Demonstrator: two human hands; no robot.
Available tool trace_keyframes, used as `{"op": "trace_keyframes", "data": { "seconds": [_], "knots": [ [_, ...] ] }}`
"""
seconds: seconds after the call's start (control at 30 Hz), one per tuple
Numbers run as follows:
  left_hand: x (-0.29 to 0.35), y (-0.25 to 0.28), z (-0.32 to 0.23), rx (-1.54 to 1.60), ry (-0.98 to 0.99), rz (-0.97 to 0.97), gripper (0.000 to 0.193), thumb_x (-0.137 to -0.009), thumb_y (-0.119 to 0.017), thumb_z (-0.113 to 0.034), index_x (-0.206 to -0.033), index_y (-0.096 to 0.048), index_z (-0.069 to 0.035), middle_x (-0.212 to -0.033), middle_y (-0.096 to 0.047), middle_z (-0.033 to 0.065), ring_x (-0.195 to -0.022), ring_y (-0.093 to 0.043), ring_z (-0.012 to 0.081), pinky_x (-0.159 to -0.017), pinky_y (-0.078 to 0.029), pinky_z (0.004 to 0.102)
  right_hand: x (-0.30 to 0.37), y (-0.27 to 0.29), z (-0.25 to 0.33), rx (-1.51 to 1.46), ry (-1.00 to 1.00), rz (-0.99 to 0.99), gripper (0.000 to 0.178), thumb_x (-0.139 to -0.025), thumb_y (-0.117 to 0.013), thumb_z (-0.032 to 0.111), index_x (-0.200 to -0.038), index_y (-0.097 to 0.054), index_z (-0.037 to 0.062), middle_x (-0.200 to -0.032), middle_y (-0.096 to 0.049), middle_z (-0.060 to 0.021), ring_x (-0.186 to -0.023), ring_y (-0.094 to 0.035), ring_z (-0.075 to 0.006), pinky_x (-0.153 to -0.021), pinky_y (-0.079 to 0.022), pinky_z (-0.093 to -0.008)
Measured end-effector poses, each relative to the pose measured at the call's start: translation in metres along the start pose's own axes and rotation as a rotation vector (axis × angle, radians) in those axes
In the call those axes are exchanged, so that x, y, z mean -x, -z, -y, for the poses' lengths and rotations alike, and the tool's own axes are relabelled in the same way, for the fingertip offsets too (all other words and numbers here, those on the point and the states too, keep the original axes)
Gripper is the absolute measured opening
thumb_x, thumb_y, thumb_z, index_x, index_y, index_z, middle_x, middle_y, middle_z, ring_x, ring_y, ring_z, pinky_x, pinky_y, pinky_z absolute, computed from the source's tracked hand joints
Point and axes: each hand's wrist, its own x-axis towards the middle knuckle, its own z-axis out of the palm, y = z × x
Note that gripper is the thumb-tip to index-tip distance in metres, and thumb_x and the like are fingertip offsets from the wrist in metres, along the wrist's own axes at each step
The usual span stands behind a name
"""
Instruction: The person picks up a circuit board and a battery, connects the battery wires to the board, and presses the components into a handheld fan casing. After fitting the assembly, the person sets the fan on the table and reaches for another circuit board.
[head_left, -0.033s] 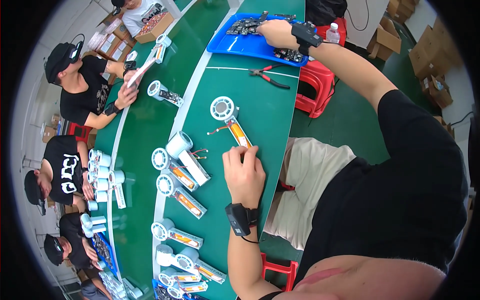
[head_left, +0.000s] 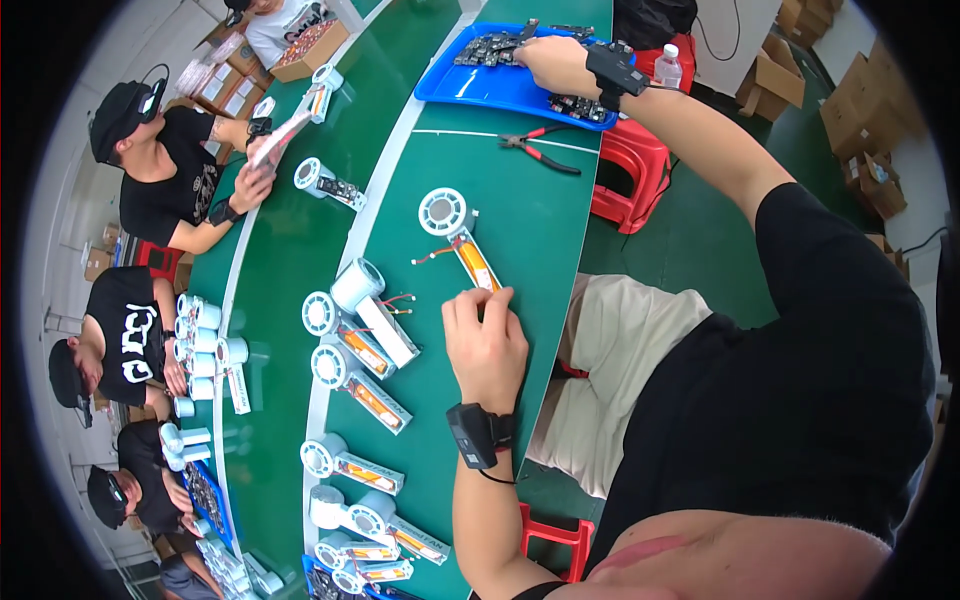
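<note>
Pinching, in the head view, the handle end of a white fan [head_left: 452, 222] between the fingers of the left hand [head_left: 487, 345], with the fan flat on the green worktop [head_left: 510, 220], round head pointing away from the palm, orange battery [head_left: 478, 268] exposed in the handle and red wire [head_left: 430, 260] trailing to one side. Reaching with the right hand [head_left: 558, 66] into the blue tray [head_left: 500, 84], fingertips down at the dark circuit boards [head_left: 483, 50]; cannot tell whether grasping one. Positioned nearby: red-handled pliers [head_left: 515, 142] beside the tray and further fans [head_left: 375, 402] along the worktop's far edge.
</note>
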Motion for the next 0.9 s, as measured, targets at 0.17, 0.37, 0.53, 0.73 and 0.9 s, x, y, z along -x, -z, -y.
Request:
{"op": "trace_keyframes", "data": {
  "seconds": [0.17,0.37,0.53,0.73,0.9],
  "knots": [
    [-0.014,-0.004,0.005,-0.071,0.014,0.004,0.026,-0.075,-0.067,0.009,-0.098,-0.070,-0.003,-0.097,-0.059,0.0113,-0.090,-0.057,0.0299,-0.077,-0.051,0.0396,-0.005,-0.003,0.006,-0.042,0.026,-0.227,0.026,-0.084,-0.060,0.005,-0.109,-0.070,0.0038,-0.105,-0.068,-0.0182,-0.099,-0.069,-0.0359,-0.085,-0.057,-0.0441],
    [-0.048,-0.027,0.034,-0.204,0.001,-0.003,0.027,-0.078,-0.067,0.006,-0.103,-0.070,-0.004,-0.101,-0.060,0.0126,-0.094,-0.058,0.0315,-0.082,-0.050,0.0414,0.004,0.046,0.024,-0.071,0.221,-0.804,0.021,-0.087,-0.071,0.003,-0.107,-0.063,0.0025,-0.085,-0.066,-0.0039,-0.076,-0.063,-0.0123,-0.067,-0.052,-0.0270],
    [-0.074,-0.042,0.038,-0.242,0.042,-0.215,0.028,-0.083,-0.067,0.001,-0.111,-0.067,-0.002,-0.105,-0.062,0.0142,-0.099,-0.059,0.0311,-0.084,-0.049,0.0400,0.011,0.064,0.085,-0.720,0.264,-0.713,0.014,-0.083,-0.064,0.003,-0.096,-0.068,0.0020,-0.094,-0.065,-0.0131,-0.081,-0.067,-0.0274,-0.071,-0.056,-0.0354],
    [-0.094,-0.041,0.041,-0.157,0.073,-0.531,0.034,-0.093,-0.064,-0.005,-0.126,-0.057,0.002,-0.106,-0.062,0.0146,-0.095,-0.061,0.0295,-0.081,-0.048,0.0368,0.027,0.076,0.163,-1.382,0.385,-0.200,0.014,-0.085,-0.065,0.007,-0.098,-0.070,0.0024,-0.094,-0.066,-0.0086,-0.076,-0.067,-0.0160,-0.067,-0.055,-0.0310],
    [-0.094,-0.037,0.049,0.383,0.612,-0.341,0.039,-0.099,-0.056,-0.007,-0.135,-0.047,0.003,-0.104,-0.060,0.0106,-0.085,-0.059,0.0188,-0.076,-0.048,0.0307,-0.011,0.059,0.181,-1.529,0.310,-0.058,0.017,-0.086,-0.067,0.009,-0.102,-0.070,0.0028,-0.097,-0.067,-0.0085,-0.069,-0.065,-0.0141,-0.063,-0.053,-0.0310]
  ]
}}
